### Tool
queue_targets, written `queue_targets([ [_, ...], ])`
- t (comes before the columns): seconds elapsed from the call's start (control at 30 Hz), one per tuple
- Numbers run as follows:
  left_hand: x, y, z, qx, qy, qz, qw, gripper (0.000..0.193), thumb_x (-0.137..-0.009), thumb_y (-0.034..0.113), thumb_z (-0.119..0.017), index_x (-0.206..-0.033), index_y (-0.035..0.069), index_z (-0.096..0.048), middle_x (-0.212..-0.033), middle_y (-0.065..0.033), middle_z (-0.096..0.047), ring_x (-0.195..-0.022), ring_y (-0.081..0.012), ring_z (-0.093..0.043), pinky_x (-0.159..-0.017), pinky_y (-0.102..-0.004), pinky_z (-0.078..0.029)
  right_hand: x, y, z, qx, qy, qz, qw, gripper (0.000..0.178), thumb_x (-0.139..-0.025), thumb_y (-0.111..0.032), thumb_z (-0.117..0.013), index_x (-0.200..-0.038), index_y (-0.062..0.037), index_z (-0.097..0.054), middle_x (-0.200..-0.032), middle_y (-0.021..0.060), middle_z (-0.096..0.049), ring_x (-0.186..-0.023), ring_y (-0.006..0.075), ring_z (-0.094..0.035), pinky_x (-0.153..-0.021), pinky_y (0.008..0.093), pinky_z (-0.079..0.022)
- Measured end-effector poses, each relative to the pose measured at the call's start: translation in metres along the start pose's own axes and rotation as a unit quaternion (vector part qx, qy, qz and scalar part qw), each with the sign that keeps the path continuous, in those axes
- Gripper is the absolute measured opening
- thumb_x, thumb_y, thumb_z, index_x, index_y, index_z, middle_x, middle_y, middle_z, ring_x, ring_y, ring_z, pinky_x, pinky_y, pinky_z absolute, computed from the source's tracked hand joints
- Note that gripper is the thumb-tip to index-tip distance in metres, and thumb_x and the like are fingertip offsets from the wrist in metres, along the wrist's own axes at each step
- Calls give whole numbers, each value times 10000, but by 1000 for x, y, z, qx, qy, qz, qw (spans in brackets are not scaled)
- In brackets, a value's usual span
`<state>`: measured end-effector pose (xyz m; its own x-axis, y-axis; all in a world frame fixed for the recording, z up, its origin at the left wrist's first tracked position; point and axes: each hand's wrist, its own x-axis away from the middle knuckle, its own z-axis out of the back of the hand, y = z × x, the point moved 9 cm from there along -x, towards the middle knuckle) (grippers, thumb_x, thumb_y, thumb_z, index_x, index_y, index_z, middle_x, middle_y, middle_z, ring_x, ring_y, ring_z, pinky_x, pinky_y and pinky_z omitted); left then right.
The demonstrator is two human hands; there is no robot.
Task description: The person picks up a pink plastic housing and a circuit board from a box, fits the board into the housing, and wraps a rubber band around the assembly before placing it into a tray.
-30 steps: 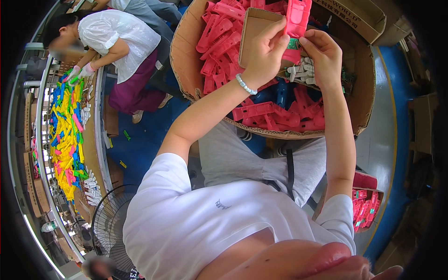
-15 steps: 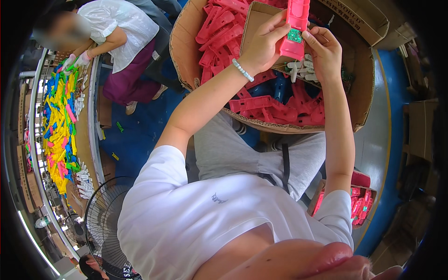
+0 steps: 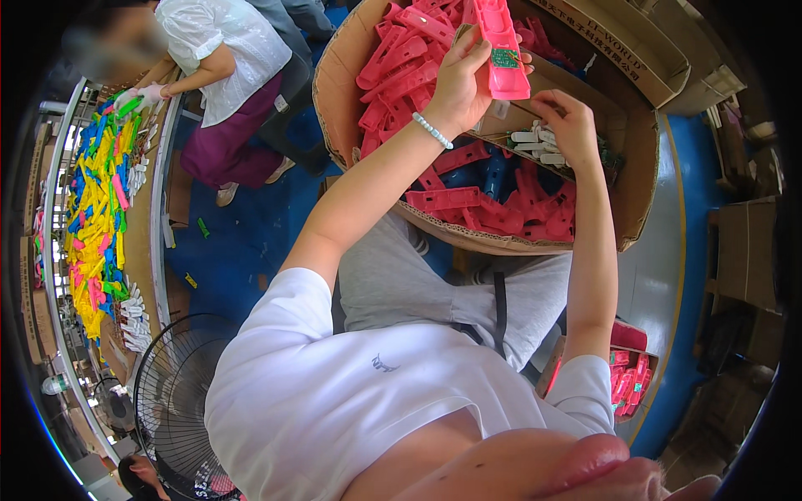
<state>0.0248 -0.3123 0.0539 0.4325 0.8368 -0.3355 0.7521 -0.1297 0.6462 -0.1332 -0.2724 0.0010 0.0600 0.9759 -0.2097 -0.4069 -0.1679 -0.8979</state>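
My left hand [image 3: 462, 88] grips a long pink plastic casing [image 3: 508, 83] by its side and holds it up over a large cardboard carton [image 3: 332, 100]. A small green circuit board [image 3: 505, 58] sits inside the casing. Just to the right and lower, my right hand [image 3: 576, 132] is apart from the casing, its thumb and fingers drawn together in a pinch; whatever they hold is too small to make out. White plastic pieces [image 3: 535, 144] lie beside that hand. More pink casings [image 3: 405, 67] fill the carton's left side, and others [image 3: 451, 200] lie along its near side.
At the left a gloved co-worker [image 3: 221, 42] handles parts at a long table heaped with yellow, blue, green and pink plastic pieces [image 3: 92, 242]. A black wire fan [image 3: 180, 401] stands near my left side. A small box of pink casings [image 3: 626, 384] sits beyond my right elbow.
My right hand has come away from the casing and moved down toward the white pieces. My left hand has shifted the casing slightly left. The whole view has moved a little.
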Motion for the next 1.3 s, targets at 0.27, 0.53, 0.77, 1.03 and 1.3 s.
queue_targets([
  [0.27, 9, 11, -12, 32, 17, -30, 999, 286, -1015, 106, -416, -1294, 55, -456, -1157, -175, -587, -1044, -375, -632, -877, -502, -562, 0, -15, -18, 88, -22, 27, 996, 459, -756, -214, -786, -1138, -31, -611, -982, 65, -638, -755, 177, -592, -714, 313, -497],
  [0.53, 4, -1, 5, 11, 14, 4, 1000, 326, -985, 76, -412, -1304, 44, -475, -1204, -280, -577, -1088, -429, -609, -922, -519, -537, -6, -23, -22, 123, 35, 130, 983, 317, -806, -180, -726, -1054, -4, -636, -876, 132, -632, -724, 213, -609, -667, 328, -487],
  [0.77, 4, 4, 7, -27, 21, 0, 999, 399, -903, -17, -398, -1288, 36, -493, -1192, -312, -579, -1082, -425, -616, -884, -527, -558, -2, -4, -24, 82, -31, 14, 996, 184, -835, -144, -694, -906, 25, -675, -687, 101, -642, -585, 174, -608, -582, 295, -477],
  [1.03, 4, 3, 9, -57, 4, -4, 998, 410, -867, -64, -373, -1257, -38, -497, -1194, -261, -570, -1094, -404, -615, -894, -530, -568, -1, -13, -6, 33, 36, 38, 998, 143, -867, -72, -659, -946, 46, -679, -725, 87, -676, -610, 114, -634, -594, 252, -505],
  [1.3, 3, -2, 9, -117, -2, 19, 993, 397, -881, -62, -384, -1258, -39, -504, -1210, -233, -576, -1050, -348, -642, -894, -457, -569, -6, 1, 23, -251, 129, 47, 958, 201, -893, -47, -655, -1038, 91, -675, -1111, 143, -663, -917, 189, -674, -818, 264, -531],
])
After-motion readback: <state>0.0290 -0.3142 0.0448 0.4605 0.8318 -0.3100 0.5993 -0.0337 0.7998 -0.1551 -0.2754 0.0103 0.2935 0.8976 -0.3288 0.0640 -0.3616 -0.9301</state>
